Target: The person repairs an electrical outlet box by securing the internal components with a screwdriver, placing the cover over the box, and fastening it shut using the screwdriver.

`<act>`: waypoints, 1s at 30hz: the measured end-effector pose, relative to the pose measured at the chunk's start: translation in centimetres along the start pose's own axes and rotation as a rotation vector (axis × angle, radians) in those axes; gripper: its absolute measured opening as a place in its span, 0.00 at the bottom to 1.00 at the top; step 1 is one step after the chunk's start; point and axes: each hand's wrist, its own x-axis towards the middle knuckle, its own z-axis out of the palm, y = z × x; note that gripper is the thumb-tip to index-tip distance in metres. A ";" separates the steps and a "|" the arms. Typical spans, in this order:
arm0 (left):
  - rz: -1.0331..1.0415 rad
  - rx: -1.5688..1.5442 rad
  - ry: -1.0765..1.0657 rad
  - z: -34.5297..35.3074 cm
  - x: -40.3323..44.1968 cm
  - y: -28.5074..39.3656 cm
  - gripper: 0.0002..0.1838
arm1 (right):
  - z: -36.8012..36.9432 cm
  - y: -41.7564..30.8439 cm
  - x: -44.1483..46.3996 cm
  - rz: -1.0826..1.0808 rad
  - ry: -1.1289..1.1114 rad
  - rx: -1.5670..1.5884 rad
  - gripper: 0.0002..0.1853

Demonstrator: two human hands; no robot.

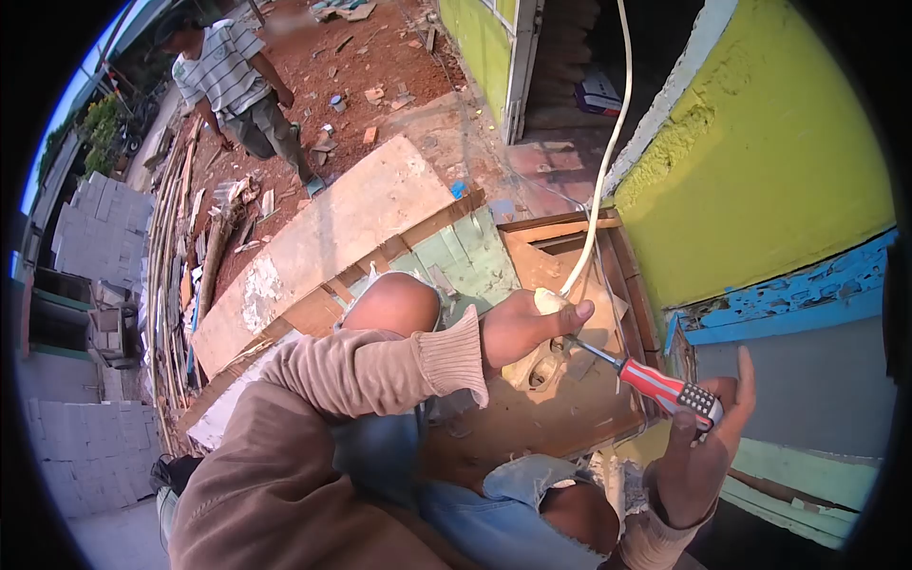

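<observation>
Red soil (313, 57) strewn with rubble stretches beyond you, with a yellow-green wall (760, 142) on the right above a band of peeling blue paint (788, 304). Farther off, a person (233, 81) in a striped shirt stands on the soil, near a small blue round container (337, 102) whose contents are too small to make out. Through the dark doorway (570, 66), a purple-and-white package (598, 95) lies on the floor; you cannot tell what it contains.

Your left hand (532, 328) pinches a cream plastic fitting (548, 301) between thumb and fingers, above a brown wooden panel (579, 404) between your knees. A long cream cable (608, 171) rises from the fitting past the doorway. Your right hand (698, 446) has its fingers curled around the red-and-grey handle of a screwdriver (665, 388), one finger pointing up and away from the grip. The metal shaft reaches toward the left thumb; its tip is hard to see. Just below that hand is a pale piece (541, 373) with a dark round hollow, its inside unclear.
</observation>
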 end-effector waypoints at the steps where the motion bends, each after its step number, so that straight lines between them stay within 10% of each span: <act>1: -0.003 0.127 0.043 -0.8 1.1 -1.0 0.25 | 0.5 -0.1 0.3 -0.031 0.033 0.098 0.44; 7: 0.038 0.054 0.028 -0.6 1.4 -1.1 0.26 | -0.4 -0.6 0.6 0.247 -0.121 0.062 0.43; 9: 0.069 0.195 0.071 -0.8 1.5 -0.7 0.28 | 1.0 -0.2 0.9 -0.175 0.067 -0.116 0.43; 11: 0.135 0.116 0.041 -0.1 0.0 1.3 0.31 | 1.0 1.8 0.3 -0.068 0.052 0.165 0.43; 13: 0.165 0.198 0.047 -0.2 0.5 0.9 0.33 | 0.3 2.6 0.7 -0.243 -0.074 -0.656 0.35; 16: 0.197 0.232 0.061 -1.2 0.7 1.3 0.34 | 1.8 0.5 0.8 -0.066 0.165 -0.101 0.35; 28: 0.110 0.059 0.044 -2.2 1.3 0.7 0.26 | 1.5 -0.2 2.2 -0.035 -0.011 -0.256 0.37; 30: 0.098 -0.064 0.032 -2.3 1.0 0.9 0.23 | 2.3 -0.3 2.0 -0.028 0.013 0.114 0.36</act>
